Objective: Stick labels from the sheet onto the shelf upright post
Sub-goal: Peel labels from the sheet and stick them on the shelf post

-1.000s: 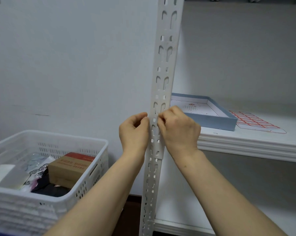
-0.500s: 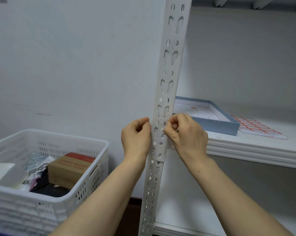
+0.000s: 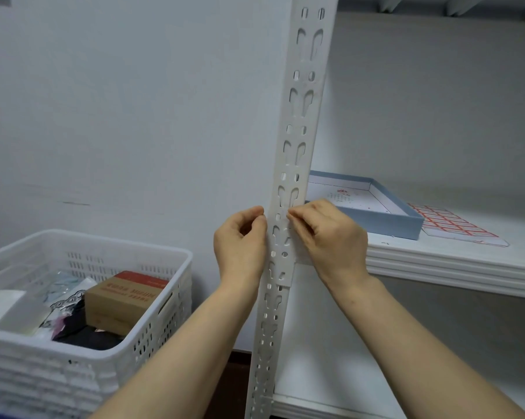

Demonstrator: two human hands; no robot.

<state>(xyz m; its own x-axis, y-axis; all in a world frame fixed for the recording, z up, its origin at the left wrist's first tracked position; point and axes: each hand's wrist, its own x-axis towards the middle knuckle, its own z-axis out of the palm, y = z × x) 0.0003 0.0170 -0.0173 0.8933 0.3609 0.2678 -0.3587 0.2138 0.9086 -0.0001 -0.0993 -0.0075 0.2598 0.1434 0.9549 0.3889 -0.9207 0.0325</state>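
White post (image 3: pixel 303 122) still touched by left hand (image 3: pixel 240 246) and right hand (image 3: pixel 330 237).

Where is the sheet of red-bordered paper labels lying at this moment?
In the head view, the sheet of red-bordered paper labels lies flat on the white shelf board, at the right, directly beside the right end of the shallow blue cardboard box.
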